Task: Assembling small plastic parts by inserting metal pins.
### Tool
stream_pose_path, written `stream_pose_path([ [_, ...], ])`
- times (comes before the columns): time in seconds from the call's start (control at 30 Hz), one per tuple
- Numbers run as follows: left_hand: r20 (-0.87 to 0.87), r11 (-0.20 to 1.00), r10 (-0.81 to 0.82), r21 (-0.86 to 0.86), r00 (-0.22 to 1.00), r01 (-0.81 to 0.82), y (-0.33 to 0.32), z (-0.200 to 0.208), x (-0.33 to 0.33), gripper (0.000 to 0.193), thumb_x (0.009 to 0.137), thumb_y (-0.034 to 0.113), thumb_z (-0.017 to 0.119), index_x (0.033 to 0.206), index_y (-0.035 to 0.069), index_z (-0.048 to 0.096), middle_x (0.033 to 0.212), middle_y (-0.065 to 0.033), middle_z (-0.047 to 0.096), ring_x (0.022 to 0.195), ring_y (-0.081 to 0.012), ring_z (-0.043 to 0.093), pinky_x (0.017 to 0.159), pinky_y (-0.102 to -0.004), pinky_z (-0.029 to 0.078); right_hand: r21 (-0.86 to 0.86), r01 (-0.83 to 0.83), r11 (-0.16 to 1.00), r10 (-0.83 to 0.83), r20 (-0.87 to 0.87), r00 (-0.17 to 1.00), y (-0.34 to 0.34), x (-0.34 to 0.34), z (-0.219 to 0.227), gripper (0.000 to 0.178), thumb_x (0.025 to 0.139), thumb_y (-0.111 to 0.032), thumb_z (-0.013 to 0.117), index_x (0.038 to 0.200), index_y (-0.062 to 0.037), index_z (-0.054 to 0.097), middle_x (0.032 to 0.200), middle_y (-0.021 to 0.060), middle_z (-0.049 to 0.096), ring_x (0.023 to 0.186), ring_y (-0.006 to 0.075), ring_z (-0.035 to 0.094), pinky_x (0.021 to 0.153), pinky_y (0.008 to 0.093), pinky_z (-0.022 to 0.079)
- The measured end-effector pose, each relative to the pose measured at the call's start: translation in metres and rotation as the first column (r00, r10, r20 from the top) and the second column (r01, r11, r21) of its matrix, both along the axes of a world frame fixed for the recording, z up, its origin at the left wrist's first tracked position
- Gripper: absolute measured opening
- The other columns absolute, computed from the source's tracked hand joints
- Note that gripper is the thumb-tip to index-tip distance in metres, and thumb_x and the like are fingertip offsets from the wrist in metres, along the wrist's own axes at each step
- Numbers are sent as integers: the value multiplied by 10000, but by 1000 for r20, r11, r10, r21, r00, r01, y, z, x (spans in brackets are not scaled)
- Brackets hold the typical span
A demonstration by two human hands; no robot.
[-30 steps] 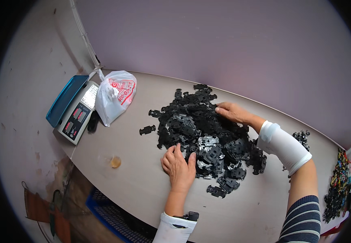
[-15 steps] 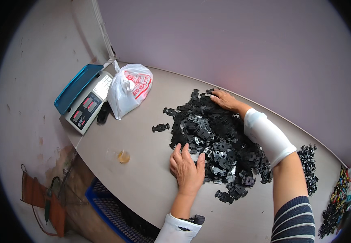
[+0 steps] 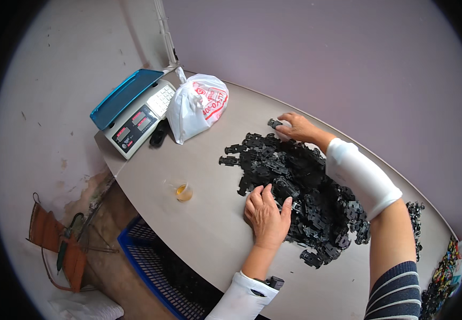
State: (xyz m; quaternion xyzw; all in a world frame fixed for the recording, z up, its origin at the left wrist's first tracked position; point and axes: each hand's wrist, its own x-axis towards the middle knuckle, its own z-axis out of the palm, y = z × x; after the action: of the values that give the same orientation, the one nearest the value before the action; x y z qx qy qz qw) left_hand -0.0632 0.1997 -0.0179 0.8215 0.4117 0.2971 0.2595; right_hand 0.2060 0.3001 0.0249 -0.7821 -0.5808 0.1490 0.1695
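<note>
- Pale mauve walls back a light grey bench (image 3: 204, 224) that runs slantwise through the view.
- A heap of black plastic parts (image 3: 300, 186) spreads over the bench's middle.
- The left hand (image 3: 266, 216) lies flat, fingers slightly spread, palm down on the near edge of the heap.
- The right hand (image 3: 296, 127) reaches to the heap's far end, its fingers curled over a single black piece (image 3: 274, 124); whether it pinches the piece cannot be told.
- A weighing scale (image 3: 135, 112) with a blue tray stands at the far left corner, touching a knotted white plastic bag (image 3: 196, 106).
- A small amber blob (image 3: 184, 192) sits on the bench, left of the heap.
- A blue crate (image 3: 159, 264) stands on the floor below.
</note>
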Motion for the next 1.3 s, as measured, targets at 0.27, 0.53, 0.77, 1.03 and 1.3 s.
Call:
stream_pose_path([
  [0.27, 152, 979, 176, 79, 973, -189, 1, 4, -3, 617, 878, 350, 625, 1347, 15, 404, 1386, -172, 346, 1266, -362, 319, 1052, -512, 250, -179, -215, 960, 226, 46, 973, 66, -84, -27, 737, 856, -686, 452, 1437, -233, 412, 1496, 144, 352, 1381, 383, 309, 1086, 568, 291],
  [0.53, 406, 916, 342, 59, 848, -397, 16, 0, -10, 502, 965, 323, 521, 1329, -9, 420, 1413, -216, 340, 1289, -339, 360, 1055, -472, 274, -263, -609, 749, 652, 123, 749, 27, -134, -7, 646, 793, -511, 661, 1385, -314, 493, 1543, 76, 285, 1411, 316, 265, 1035, 640, 279],
  [0.77, 367, 913, 408, -146, 836, -381, 29, -11, -12, 557, 970, 410, 497, 1319, -20, 446, 1430, -235, 352, 1335, -359, 333, 1092, -455, 283, -283, -674, 682, 698, -22, 715, -41, -149, 24, 473, 901, -348, 588, 1353, -220, 537, 1477, 47, 417, 1399, 281, 313, 1101, 523, 248],
  [1.03, 401, 940, 341, -172, 850, -296, 29, -15, -7, 409, 943, 309, 556, 1219, 7, 538, 1372, -202, 440, 1293, -334, 403, 1074, -458, 307, 252, -156, 955, 110, 187, 976, -214, -117, 52, 438, 911, -288, 607, 1291, -77, 551, 1400, 149, 467, 1320, 331, 399, 1054, 485, 325],
  [1.3, 341, 962, 266, -157, 902, -224, 17, -17, -1, 448, 909, 289, 603, 1255, 19, 514, 1343, -163, 432, 1252, -301, 415, 1052, -407, 353, 217, 660, 719, -667, -50, 744, -362, -93, -69, 611, 968, -437, 452, 1411, -21, 389, 1484, 259, 312, 1376, 419, 290, 1111, 514, 252],
])
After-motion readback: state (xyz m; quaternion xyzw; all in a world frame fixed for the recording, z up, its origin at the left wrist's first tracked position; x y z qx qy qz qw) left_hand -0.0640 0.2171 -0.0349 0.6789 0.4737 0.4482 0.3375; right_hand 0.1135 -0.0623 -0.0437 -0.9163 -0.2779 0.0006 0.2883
